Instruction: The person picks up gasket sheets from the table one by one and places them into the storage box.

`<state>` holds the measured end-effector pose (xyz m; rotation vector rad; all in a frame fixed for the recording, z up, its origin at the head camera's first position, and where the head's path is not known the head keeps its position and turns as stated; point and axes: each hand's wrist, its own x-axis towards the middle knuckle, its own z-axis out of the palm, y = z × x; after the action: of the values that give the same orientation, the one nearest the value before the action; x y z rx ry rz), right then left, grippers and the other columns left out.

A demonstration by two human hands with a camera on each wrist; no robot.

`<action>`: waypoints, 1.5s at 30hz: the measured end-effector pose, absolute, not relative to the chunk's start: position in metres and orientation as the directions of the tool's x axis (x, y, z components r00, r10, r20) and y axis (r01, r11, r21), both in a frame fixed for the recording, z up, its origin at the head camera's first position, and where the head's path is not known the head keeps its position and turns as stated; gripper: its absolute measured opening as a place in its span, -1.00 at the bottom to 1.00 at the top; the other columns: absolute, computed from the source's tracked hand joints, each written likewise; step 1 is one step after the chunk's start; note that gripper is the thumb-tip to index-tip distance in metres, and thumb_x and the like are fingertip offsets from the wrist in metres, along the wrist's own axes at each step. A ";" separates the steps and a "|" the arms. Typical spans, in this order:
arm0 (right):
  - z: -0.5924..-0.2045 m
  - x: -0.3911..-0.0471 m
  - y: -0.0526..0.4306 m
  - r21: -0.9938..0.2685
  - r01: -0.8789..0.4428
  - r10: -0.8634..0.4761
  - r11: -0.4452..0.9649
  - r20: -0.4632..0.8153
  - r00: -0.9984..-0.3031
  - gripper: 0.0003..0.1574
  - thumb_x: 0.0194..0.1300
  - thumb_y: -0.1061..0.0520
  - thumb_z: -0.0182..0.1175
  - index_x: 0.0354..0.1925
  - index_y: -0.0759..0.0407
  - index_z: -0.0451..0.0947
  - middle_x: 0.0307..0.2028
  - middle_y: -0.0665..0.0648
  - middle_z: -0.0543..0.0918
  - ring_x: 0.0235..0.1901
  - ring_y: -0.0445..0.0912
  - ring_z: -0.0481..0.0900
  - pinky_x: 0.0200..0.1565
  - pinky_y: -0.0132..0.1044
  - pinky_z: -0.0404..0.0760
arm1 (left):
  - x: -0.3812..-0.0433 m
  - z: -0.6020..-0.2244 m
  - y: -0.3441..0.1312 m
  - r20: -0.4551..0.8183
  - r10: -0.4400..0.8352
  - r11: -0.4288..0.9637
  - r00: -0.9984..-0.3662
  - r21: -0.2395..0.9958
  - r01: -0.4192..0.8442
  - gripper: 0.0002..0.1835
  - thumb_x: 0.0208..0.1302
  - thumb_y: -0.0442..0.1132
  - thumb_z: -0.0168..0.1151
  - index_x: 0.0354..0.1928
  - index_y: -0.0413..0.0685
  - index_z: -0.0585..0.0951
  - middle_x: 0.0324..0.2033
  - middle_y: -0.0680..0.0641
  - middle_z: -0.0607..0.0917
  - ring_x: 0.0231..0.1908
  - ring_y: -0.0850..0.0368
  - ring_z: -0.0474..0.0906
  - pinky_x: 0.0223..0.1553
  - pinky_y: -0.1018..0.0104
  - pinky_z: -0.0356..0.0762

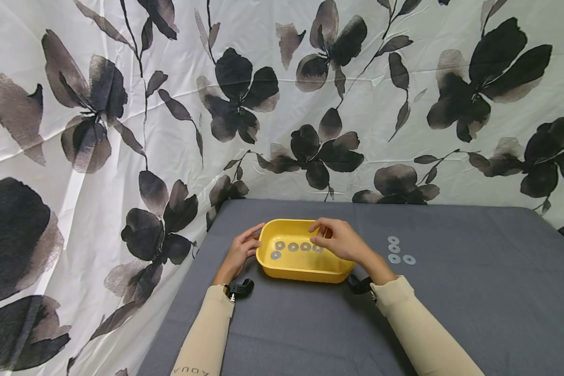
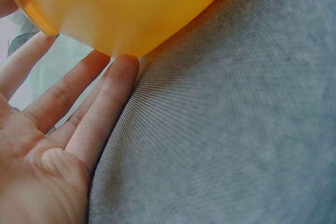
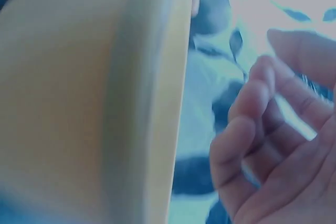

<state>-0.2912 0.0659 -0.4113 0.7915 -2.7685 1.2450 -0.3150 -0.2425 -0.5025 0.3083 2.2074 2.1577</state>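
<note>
A yellow tray (image 1: 305,274) with rounded corners stands on the grey cloth. Several flat grey washers (image 1: 293,247) lie on its floor, most of them in a row. My left hand (image 1: 239,252) is at the tray's left end; in the left wrist view its fingers (image 2: 105,103) reach out nearly straight, tips against the yellow wall. Above the tray's right half is my right hand (image 1: 340,241), fingers loosely bent, thumb and index finger apart. Nothing shows between its fingers (image 3: 236,140) in the right wrist view. That hand partly covers the tray's right side.
Several more washers (image 1: 394,248) lie on the cloth right of the tray. The grey cloth (image 1: 474,292) covers the table. A white curtain with dark flowers (image 1: 317,156) hangs behind and to the left. Each wrist wears a black strapped device (image 1: 241,288).
</note>
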 end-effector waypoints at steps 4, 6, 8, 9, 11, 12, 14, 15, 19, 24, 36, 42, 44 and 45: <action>-0.413 -0.295 0.106 -0.694 -0.431 -0.401 0.577 0.219 -0.889 -0.76 0.28 0.00 0.25 -0.09 -0.01 0.61 -0.41 0.03 0.58 -0.42 -0.07 0.47 -0.39 -0.30 0.48 | -0.315 -0.501 -0.243 0.104 0.175 0.026 -0.979 0.994 0.110 -0.48 0.31 -0.32 0.11 0.29 0.21 0.47 0.19 -0.18 0.56 0.14 -0.16 0.53 -0.08 0.23 0.65; -0.416 -0.299 0.126 -0.692 -0.396 -0.354 0.604 0.213 -0.911 -0.72 0.29 0.00 0.24 -0.06 0.06 0.60 -0.39 0.06 0.58 -0.42 -0.06 0.47 -0.41 -0.30 0.48 | -0.315 -0.500 -0.244 0.096 0.182 0.030 -0.979 0.994 0.103 -0.49 0.33 -0.33 0.09 0.31 0.19 0.45 0.21 -0.20 0.54 0.17 -0.19 0.50 -0.04 0.20 0.64; -0.420 -0.304 0.145 -0.682 -0.351 -0.297 0.642 0.201 -0.934 -0.70 0.30 0.00 0.23 -0.05 0.08 0.59 -0.37 0.09 0.58 -0.42 -0.05 0.46 -0.41 -0.30 0.47 | -0.314 -0.499 -0.244 0.086 0.193 0.029 -0.977 0.995 0.093 -0.48 0.35 -0.35 0.07 0.33 0.15 0.43 0.23 -0.22 0.51 0.20 -0.22 0.47 -0.01 0.17 0.63; -0.422 -0.306 0.154 -0.675 -0.326 -0.268 0.662 0.193 -0.944 -0.69 0.30 0.00 0.23 -0.04 0.10 0.59 -0.36 0.10 0.57 -0.41 -0.05 0.45 -0.41 -0.29 0.46 | -0.314 -0.498 -0.244 0.081 0.200 0.028 -0.976 0.996 0.088 -0.48 0.36 -0.36 0.06 0.34 0.13 0.41 0.25 -0.23 0.50 0.21 -0.23 0.46 0.00 0.15 0.62; -0.426 -0.309 0.170 -0.659 -0.280 -0.214 0.698 0.181 -0.960 -0.70 0.31 0.00 0.21 -0.05 0.10 0.58 -0.36 0.12 0.57 -0.42 -0.05 0.45 -0.42 -0.28 0.46 | -0.313 -0.496 -0.245 0.073 0.216 0.022 -0.974 0.997 0.080 -0.46 0.37 -0.38 0.03 0.37 0.08 0.38 0.27 -0.24 0.48 0.23 -0.24 0.44 0.03 0.12 0.61; -0.428 -0.311 0.178 -0.651 -0.262 -0.195 0.713 0.176 -0.965 -0.68 0.31 -0.01 0.21 -0.05 0.12 0.58 -0.36 0.14 0.57 -0.43 -0.05 0.45 -0.43 -0.27 0.45 | -0.313 -0.495 -0.245 0.070 0.225 0.021 -0.972 0.997 0.077 -0.46 0.37 -0.39 0.03 0.38 0.05 0.36 0.28 -0.24 0.47 0.24 -0.24 0.43 0.04 0.11 0.60; -0.433 -0.313 0.191 -0.632 -0.224 -0.159 0.742 0.159 -0.974 -0.65 0.32 -0.02 0.20 -0.03 0.15 0.57 -0.35 0.15 0.58 -0.45 -0.06 0.47 -0.45 -0.27 0.45 | -0.312 -0.493 -0.246 0.066 0.239 0.020 -0.969 0.997 0.073 -0.45 0.37 -0.40 0.01 0.40 0.01 0.33 0.29 -0.25 0.45 0.24 -0.24 0.42 0.05 0.09 0.59; -0.436 -0.314 0.196 -0.626 -0.205 -0.146 0.752 0.145 -0.979 -0.63 0.32 -0.01 0.19 -0.02 0.18 0.56 -0.35 0.18 0.59 -0.46 -0.06 0.47 -0.46 -0.26 0.45 | -0.312 -0.492 -0.246 0.065 0.243 0.021 -0.968 0.997 0.072 -0.44 0.37 -0.40 0.01 0.40 0.00 0.32 0.29 -0.25 0.45 0.25 -0.25 0.42 0.05 0.09 0.59; -0.447 -0.320 0.214 -0.578 -0.124 -0.099 0.807 0.074 -0.992 -0.57 0.34 -0.03 0.15 0.03 0.24 0.52 -0.26 0.25 0.59 -0.44 -0.03 0.51 -0.47 -0.24 0.45 | -0.311 -0.491 -0.246 0.067 0.238 0.024 -0.969 0.997 0.075 -0.45 0.37 -0.40 0.01 0.39 0.01 0.33 0.29 -0.26 0.45 0.24 -0.25 0.42 0.06 0.08 0.59; -0.458 -0.323 0.227 -0.530 -0.048 -0.053 0.847 0.006 -0.999 -0.49 0.31 -0.04 0.15 0.06 0.31 0.49 -0.08 0.43 0.57 -0.23 0.18 0.57 -0.35 -0.09 0.51 | -0.312 -0.495 -0.244 0.083 0.205 0.021 -0.975 0.996 0.089 -0.47 0.35 -0.35 0.06 0.34 0.12 0.41 0.25 -0.23 0.50 0.21 -0.22 0.46 -0.01 0.17 0.63; -0.471 -0.328 0.239 -0.503 0.113 0.054 0.857 -0.129 -0.990 -0.34 0.30 -0.18 0.14 0.12 0.30 0.43 0.07 0.43 0.54 -0.10 0.27 0.54 -0.29 0.01 0.47 | -0.314 -0.498 -0.243 0.097 0.182 0.019 -0.978 0.995 0.102 -0.46 0.28 -0.34 0.09 0.30 0.16 0.46 0.17 -0.18 0.57 0.13 -0.14 0.54 -0.12 0.27 0.65; -0.472 -0.332 0.239 -0.500 0.130 0.059 0.856 -0.155 -0.986 -0.36 0.30 -0.18 0.15 0.11 0.27 0.42 0.03 0.42 0.54 -0.27 0.12 0.54 -0.35 -0.08 0.44 | -0.313 -0.498 -0.244 0.101 0.183 0.017 -0.978 0.994 0.106 -0.46 0.28 -0.33 0.09 0.31 0.14 0.45 0.18 -0.20 0.57 0.13 -0.15 0.53 -0.12 0.28 0.65; -0.471 -0.332 0.239 -0.505 0.139 0.065 0.852 -0.161 -0.985 -0.40 0.30 -0.17 0.15 0.07 0.26 0.43 -0.03 0.39 0.55 -0.31 0.09 0.52 -0.37 -0.11 0.43 | -0.313 -0.499 -0.243 0.104 0.179 0.013 -0.978 0.994 0.108 -0.46 0.28 -0.34 0.09 0.31 0.14 0.45 0.17 -0.18 0.58 0.12 -0.12 0.55 -0.13 0.28 0.65; -0.471 -0.332 0.239 -0.506 0.143 0.069 0.851 -0.161 -0.984 -0.42 0.29 -0.17 0.16 0.04 0.26 0.43 -0.06 0.37 0.56 -0.33 0.07 0.51 -0.37 -0.12 0.43 | -0.313 -0.499 -0.243 0.105 0.178 0.012 -0.978 0.994 0.109 -0.46 0.28 -0.34 0.09 0.31 0.14 0.45 0.17 -0.19 0.58 0.11 -0.11 0.55 -0.13 0.28 0.66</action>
<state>-0.3318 0.2387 -0.4709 -0.1812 -3.1539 0.8789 -0.3130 -0.2428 -0.4987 0.3125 2.1995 2.1511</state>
